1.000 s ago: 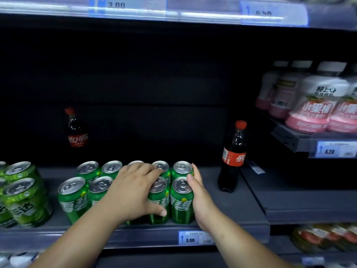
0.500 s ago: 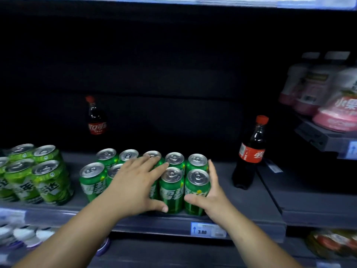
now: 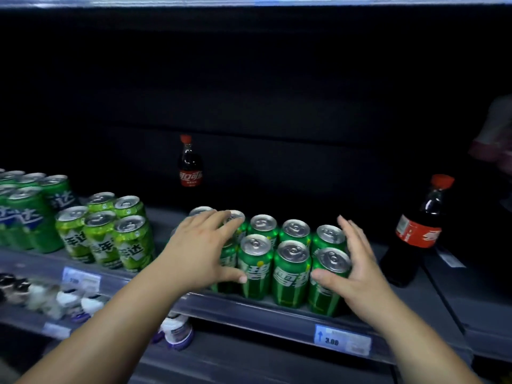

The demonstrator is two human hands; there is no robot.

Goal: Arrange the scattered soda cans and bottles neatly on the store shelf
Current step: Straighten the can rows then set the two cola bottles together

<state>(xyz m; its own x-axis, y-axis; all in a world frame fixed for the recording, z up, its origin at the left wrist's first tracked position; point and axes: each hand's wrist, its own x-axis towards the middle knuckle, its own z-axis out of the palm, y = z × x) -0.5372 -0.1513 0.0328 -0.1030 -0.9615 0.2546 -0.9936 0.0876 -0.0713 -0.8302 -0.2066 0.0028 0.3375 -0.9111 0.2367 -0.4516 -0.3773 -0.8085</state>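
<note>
Several dark green soda cans [image 3: 291, 270] stand upright in two tight rows at the front of the grey shelf [image 3: 432, 309]. My left hand [image 3: 205, 250] lies spread over the cans at the group's left end, thumb against the front of one can. My right hand [image 3: 357, 270] presses flat against the group's right side, thumb on the front of the rightmost can. A cola bottle with a red cap [image 3: 415, 234] stands just right of my right hand. A second, smaller-looking cola bottle [image 3: 189, 167] stands far back against the dark rear wall.
Light green cans [image 3: 102, 239] stand in a block to the left, with darker green cans [image 3: 25, 217] beyond them. A price tag [image 3: 342, 339] hangs on the shelf edge. White bottles [image 3: 177, 331] sit on the shelf below. Blurred pink bottles [image 3: 496, 134] show at the right edge.
My view has swung left and closer, so everything sits further right in frame. Both hands stay around the dark green cans; the right hand's fingers have straightened along the group's side.
</note>
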